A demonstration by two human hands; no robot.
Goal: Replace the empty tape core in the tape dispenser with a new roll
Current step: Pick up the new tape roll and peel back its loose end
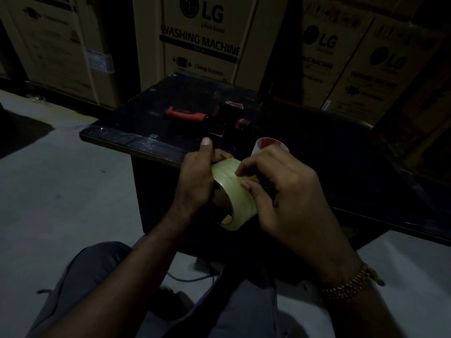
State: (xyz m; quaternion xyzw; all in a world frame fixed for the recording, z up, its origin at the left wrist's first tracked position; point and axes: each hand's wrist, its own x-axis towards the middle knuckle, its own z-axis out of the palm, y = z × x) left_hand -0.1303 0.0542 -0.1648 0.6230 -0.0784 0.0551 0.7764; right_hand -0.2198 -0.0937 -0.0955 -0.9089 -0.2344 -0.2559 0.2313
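**Q:** Where is the new roll, and how is it gripped?

**A:** The tape roll (234, 193) is held in the air in front of the person, at the near edge of the dark table (117, 135). The left hand (197, 176) grips it from the left, thumb raised, the fingers curled round its far rim. The right hand (275, 189) pinches at the roll's outer band, thumb and forefinger pressed to the tape; most likely it is hunting for the loose end.

**Q:** Which way does the roll lie relative to the dispenser?

**A:** The roll's hole faces down and to the left, so its axis runs roughly left to right. The tape dispenser (214, 118) lies beyond the hands on the table, red handle pointing left, well apart from the roll. The left hand sits nearer the handle; the right is nearer the dispenser's head.

**Q:** Is the old core out?

**A:** Judging by the pale ring (268, 143) showing just behind the right hand, probably so, though its outline is partly hidden. Whether the dispenser's hub is bare is too dark to tell.

**Q:** What holds what in the background?

**A:** Cardboard boxes (202, 40) marked for washing machines stand behind the table, closed; their contents are unseen.
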